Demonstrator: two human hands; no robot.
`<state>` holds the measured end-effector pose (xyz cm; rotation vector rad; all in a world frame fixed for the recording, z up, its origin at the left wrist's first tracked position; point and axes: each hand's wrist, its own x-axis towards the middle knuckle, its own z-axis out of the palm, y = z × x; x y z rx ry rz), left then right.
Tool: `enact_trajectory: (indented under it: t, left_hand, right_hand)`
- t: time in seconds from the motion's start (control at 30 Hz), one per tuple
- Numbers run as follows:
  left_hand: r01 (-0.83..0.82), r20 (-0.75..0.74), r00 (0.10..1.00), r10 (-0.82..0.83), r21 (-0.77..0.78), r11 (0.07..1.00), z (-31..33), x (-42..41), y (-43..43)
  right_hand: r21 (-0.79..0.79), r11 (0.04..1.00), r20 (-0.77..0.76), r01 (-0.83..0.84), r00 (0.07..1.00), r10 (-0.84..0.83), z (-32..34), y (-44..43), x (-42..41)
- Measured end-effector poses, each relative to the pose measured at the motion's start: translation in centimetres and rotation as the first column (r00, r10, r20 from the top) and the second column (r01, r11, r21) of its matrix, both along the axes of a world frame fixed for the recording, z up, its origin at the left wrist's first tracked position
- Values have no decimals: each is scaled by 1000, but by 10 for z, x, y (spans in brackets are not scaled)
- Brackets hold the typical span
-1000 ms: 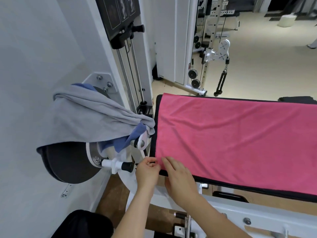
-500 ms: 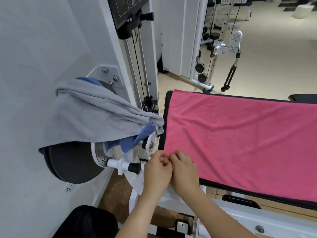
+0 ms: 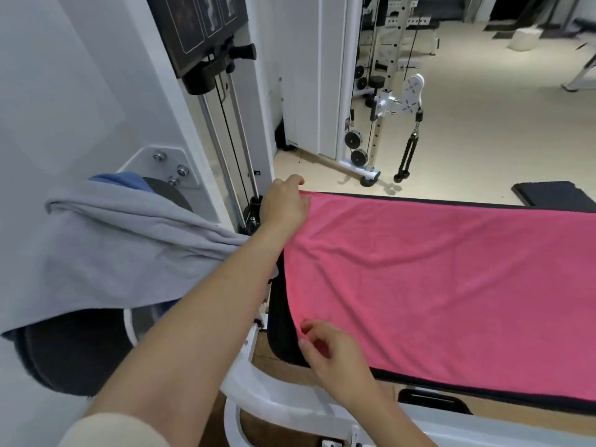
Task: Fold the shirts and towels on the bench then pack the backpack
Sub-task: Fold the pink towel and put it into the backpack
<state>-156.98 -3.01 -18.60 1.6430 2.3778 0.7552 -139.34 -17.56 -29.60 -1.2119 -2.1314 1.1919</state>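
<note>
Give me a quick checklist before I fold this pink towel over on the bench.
1. Left hand on the far corner of the pink towel: ok, fingers rest at that corner, though whether they pinch it cannot be told.
2. Right hand on the near corner: ok, fingers curl at the towel's edge.
3. Towel lying flat: mostly ok, only soft wrinkles across the middle.
4. Towel fully on the bench: cannot tell, its right end runs out of the picture.
5. Grey cloth clear of the fold: ok, it hangs on the machine to the left, apart from the towel.
</note>
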Motion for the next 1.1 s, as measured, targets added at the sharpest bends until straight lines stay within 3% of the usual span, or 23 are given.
enact_trajectory:
  t: [0.17,0.27,0.37,0.43,0.5,0.57,0.63,0.7,0.83,1.1]
  left_hand:
    - [-100,-48,993,104,66,993,-10,-3,21]
    - [-78,-41,996,78,10,997,-6,-1,19]
    - [-28,161,986,29,-7,1000,11,-2,14]
    - [20,494,869,-34,34,999,30,-1,6]
    - [85,763,638,-104,65,994,49,6,-6]
    - [120,892,414,-178,140,983,65,16,-15]
    - [145,911,315,-264,229,963,79,33,-19]
    - [191,864,375,-335,282,940,92,55,-21]
    - [251,627,639,-444,376,892,112,111,-13]
    - [392,374,726,-577,464,795,120,242,34]
  right_hand:
    - [-58,998,-33,-32,999,31,-6,3,5]
    - [-131,990,-70,-45,997,36,7,6,9]
    - [-174,984,-43,-43,998,36,29,6,26]
    - [-163,987,-30,-11,1000,7,46,5,48]
    - [-195,981,-74,16,997,-31,61,4,75]
    - [-268,962,-139,49,986,-89,77,3,102]
    - [-354,927,-203,125,957,-206,91,1,128]
    - [-413,892,-256,181,917,-305,101,-3,153]
    - [-503,842,-371,194,832,-413,114,-10,206]
    - [-646,702,-493,300,538,-684,100,-16,303]
